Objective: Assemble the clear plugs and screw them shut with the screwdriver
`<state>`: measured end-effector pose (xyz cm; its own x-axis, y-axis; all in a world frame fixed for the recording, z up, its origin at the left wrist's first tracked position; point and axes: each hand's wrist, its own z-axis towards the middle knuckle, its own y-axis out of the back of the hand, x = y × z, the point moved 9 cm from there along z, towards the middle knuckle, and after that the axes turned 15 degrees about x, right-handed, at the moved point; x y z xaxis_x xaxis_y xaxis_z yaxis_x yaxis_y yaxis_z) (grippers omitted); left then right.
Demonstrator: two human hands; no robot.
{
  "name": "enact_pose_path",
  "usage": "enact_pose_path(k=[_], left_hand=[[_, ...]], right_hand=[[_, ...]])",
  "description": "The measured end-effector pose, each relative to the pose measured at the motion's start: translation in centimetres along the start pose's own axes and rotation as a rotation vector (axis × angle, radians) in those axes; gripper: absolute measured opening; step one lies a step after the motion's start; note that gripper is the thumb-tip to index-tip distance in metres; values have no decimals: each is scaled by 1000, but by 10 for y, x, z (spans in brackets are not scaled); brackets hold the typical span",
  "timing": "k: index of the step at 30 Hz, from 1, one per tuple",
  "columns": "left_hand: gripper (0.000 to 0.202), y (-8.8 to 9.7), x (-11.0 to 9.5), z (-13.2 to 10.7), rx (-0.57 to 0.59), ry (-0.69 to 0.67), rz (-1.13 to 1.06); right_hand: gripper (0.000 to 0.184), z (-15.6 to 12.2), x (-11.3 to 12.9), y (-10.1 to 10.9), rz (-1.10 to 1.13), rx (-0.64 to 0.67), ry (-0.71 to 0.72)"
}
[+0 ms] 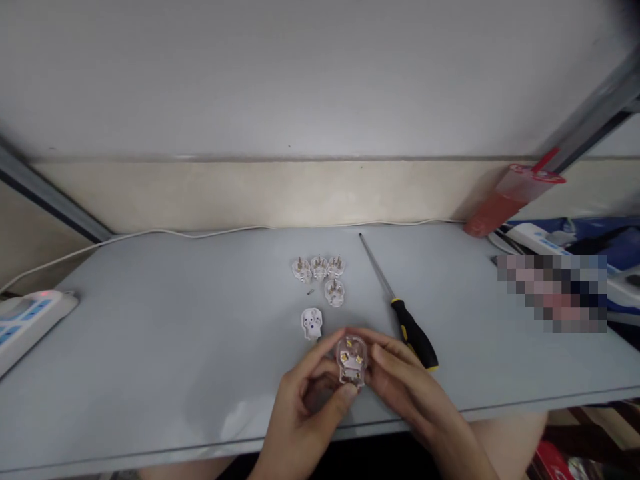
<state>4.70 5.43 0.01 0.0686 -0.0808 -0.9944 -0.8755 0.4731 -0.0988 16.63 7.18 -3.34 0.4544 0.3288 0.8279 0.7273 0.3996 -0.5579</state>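
Head view: your left hand and right hand grip the plug. Probably checking its terminals; next move needs steady hold.

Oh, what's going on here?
A person at a grey table is holding a small clear plug between the left grip and the right grip, its brass-coloured parts facing up. Just beyond it lies a white piece, and farther back are four more clear pieces with metal pins pointing up. A screwdriver lies to the right, with neither grip on it.
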Motion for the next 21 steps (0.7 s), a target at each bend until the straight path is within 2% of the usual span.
enact_pose_path(k=[3, 6, 8, 12, 15, 18, 21], left_hand=[[51, -7, 0, 2, 49, 16, -13], [53, -3, -8, 4, 48, -16, 136], [51, 10, -16, 4, -11, -42, 303], [36, 52, -27, 5, -239, -21, 765], [37, 62, -22, 13, -234, 9, 1019], [36, 59, -13, 20, -170, 43, 1077], [34, 53, -14, 20, -148, 23, 1013]], right_hand=[[34, 1, -2, -6, 162, 65, 15], [34, 1, -4, -2, 221, 19, 19], [32, 1, -5, 4, 262, -42, 17], [30, 8, -1, 7, 244, -106, 17], [34, 16, 4, 2, 167, -96, 16], [39, 23, 4, -1, 116, -84, 5], [41, 24, 2, -2, 87, -78, -13]])
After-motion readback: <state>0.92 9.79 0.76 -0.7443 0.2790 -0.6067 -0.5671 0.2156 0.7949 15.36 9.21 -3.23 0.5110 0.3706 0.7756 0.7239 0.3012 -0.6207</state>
